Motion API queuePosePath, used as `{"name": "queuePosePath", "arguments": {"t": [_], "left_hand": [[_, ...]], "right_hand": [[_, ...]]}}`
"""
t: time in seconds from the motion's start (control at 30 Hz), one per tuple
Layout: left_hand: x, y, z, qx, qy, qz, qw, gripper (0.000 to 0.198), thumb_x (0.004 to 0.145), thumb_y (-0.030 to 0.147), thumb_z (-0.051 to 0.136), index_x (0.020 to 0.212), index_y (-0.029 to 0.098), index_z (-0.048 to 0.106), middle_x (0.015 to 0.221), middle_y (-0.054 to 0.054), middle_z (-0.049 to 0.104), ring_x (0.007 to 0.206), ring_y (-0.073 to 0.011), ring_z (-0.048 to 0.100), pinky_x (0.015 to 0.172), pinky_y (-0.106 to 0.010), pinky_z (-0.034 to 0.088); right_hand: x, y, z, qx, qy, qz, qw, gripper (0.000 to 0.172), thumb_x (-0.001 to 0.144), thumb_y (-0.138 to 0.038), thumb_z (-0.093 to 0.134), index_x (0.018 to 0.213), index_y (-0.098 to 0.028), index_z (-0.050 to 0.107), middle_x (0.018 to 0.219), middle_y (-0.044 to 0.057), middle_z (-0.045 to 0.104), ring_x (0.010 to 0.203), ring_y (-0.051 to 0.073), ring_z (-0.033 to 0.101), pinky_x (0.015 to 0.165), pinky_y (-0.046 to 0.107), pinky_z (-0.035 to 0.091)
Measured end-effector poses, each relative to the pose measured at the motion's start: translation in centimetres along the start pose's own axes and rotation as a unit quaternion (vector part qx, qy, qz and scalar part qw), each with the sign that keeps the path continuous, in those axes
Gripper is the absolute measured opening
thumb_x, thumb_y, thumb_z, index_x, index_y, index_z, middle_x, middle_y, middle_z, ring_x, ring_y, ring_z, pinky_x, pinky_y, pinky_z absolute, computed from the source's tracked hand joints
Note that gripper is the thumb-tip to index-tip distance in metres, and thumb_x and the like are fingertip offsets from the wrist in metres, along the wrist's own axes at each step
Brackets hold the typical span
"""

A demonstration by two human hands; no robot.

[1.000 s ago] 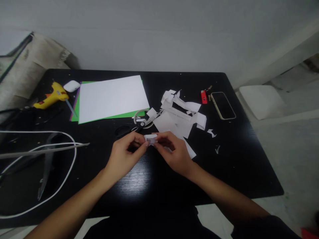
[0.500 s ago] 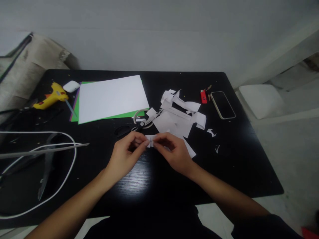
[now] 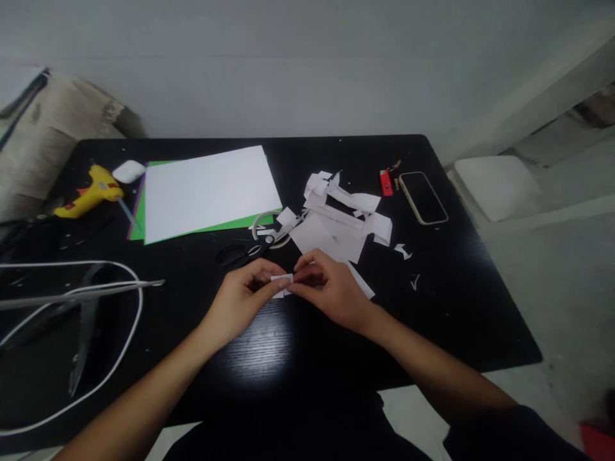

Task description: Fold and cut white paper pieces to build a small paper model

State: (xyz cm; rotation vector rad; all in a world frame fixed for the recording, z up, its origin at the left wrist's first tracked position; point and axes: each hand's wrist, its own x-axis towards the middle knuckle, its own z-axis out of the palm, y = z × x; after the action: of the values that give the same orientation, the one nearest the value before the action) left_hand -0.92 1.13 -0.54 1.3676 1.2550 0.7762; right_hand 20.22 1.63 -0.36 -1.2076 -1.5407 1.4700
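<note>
From left across a black desk (image 3: 456, 307), a yellow glue gun (image 3: 91, 192) lies near a white sheet (image 3: 211, 192) (green paper (image 3: 263, 218) peeks out beneath). At center, I have the left hand (image 3: 235, 301) with its grip pinched on a small folded paper (image 3: 282, 278), between the two hands and nearer me than the scissors (image 3: 270, 239); the right hand (image 3: 339, 294) pinches its right edge, thumb and fingers nearly together. Beyond lie paper scraps (image 3: 331, 237), with a red lighter (image 3: 385, 183) and a phone (image 3: 423, 198) farther right.
</note>
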Motion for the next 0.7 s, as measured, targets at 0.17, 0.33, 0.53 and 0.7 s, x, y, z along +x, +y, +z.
{"name": "queuePosePath", "arguments": {"t": [0.17,0.33,0.53,0.7], "left_hand": [[0.1,-0.6,-0.4,0.051,0.030,0.019,0.998,0.024,0.092,0.045,0.074,0.092,0.022,0.072,0.075,-0.001,0.070,0.066,-0.0156,0.065,0.060,-0.025,0.050],[-0.2,-0.5,-0.5,0.082,0.034,0.026,0.996,0.025,0.094,0.049,0.072,0.095,0.023,0.072,0.073,0.001,0.067,0.063,-0.0150,0.061,0.056,-0.025,0.045],[-0.3,-0.3,-0.4,0.126,0.044,0.063,0.989,0.023,0.094,0.047,0.072,0.101,0.025,0.075,0.075,0.003,0.067,0.064,-0.0134,0.058,0.057,-0.024,0.042],[0.1,-0.5,-0.4,0.122,0.042,0.066,0.989,0.026,0.095,0.048,0.071,0.104,0.024,0.075,0.067,0.004,0.063,0.058,-0.0131,0.059,0.057,-0.024,0.043]], "right_hand": [[0.9,-1.3,-4.4,-0.154,0.119,-0.034,0.980,0.017,0.086,-0.020,0.078,0.101,-0.023,0.071,0.100,0.004,0.079,0.090,0.023,0.077,0.080,0.040,0.064],[0.5,-1.2,-6.3,-0.254,0.081,-0.011,0.964,0.033,0.084,-0.023,0.080,0.117,-0.024,0.073,0.112,0.009,0.077,0.091,0.025,0.074,0.078,0.044,0.063],[-0.4,-0.7,-5.8,-0.325,0.036,0.028,0.945,0.039,0.079,-0.019,0.085,0.116,-0.023,0.075,0.110,0.010,0.073,0.095,0.029,0.071,0.091,0.052,0.058],[-0.8,-0.4,-5.2,-0.350,0.018,0.068,0.934,0.039,0.080,-0.013,0.084,0.116,-0.020,0.073,0.107,0.009,0.072,0.098,0.027,0.068,0.092,0.048,0.055]]}}
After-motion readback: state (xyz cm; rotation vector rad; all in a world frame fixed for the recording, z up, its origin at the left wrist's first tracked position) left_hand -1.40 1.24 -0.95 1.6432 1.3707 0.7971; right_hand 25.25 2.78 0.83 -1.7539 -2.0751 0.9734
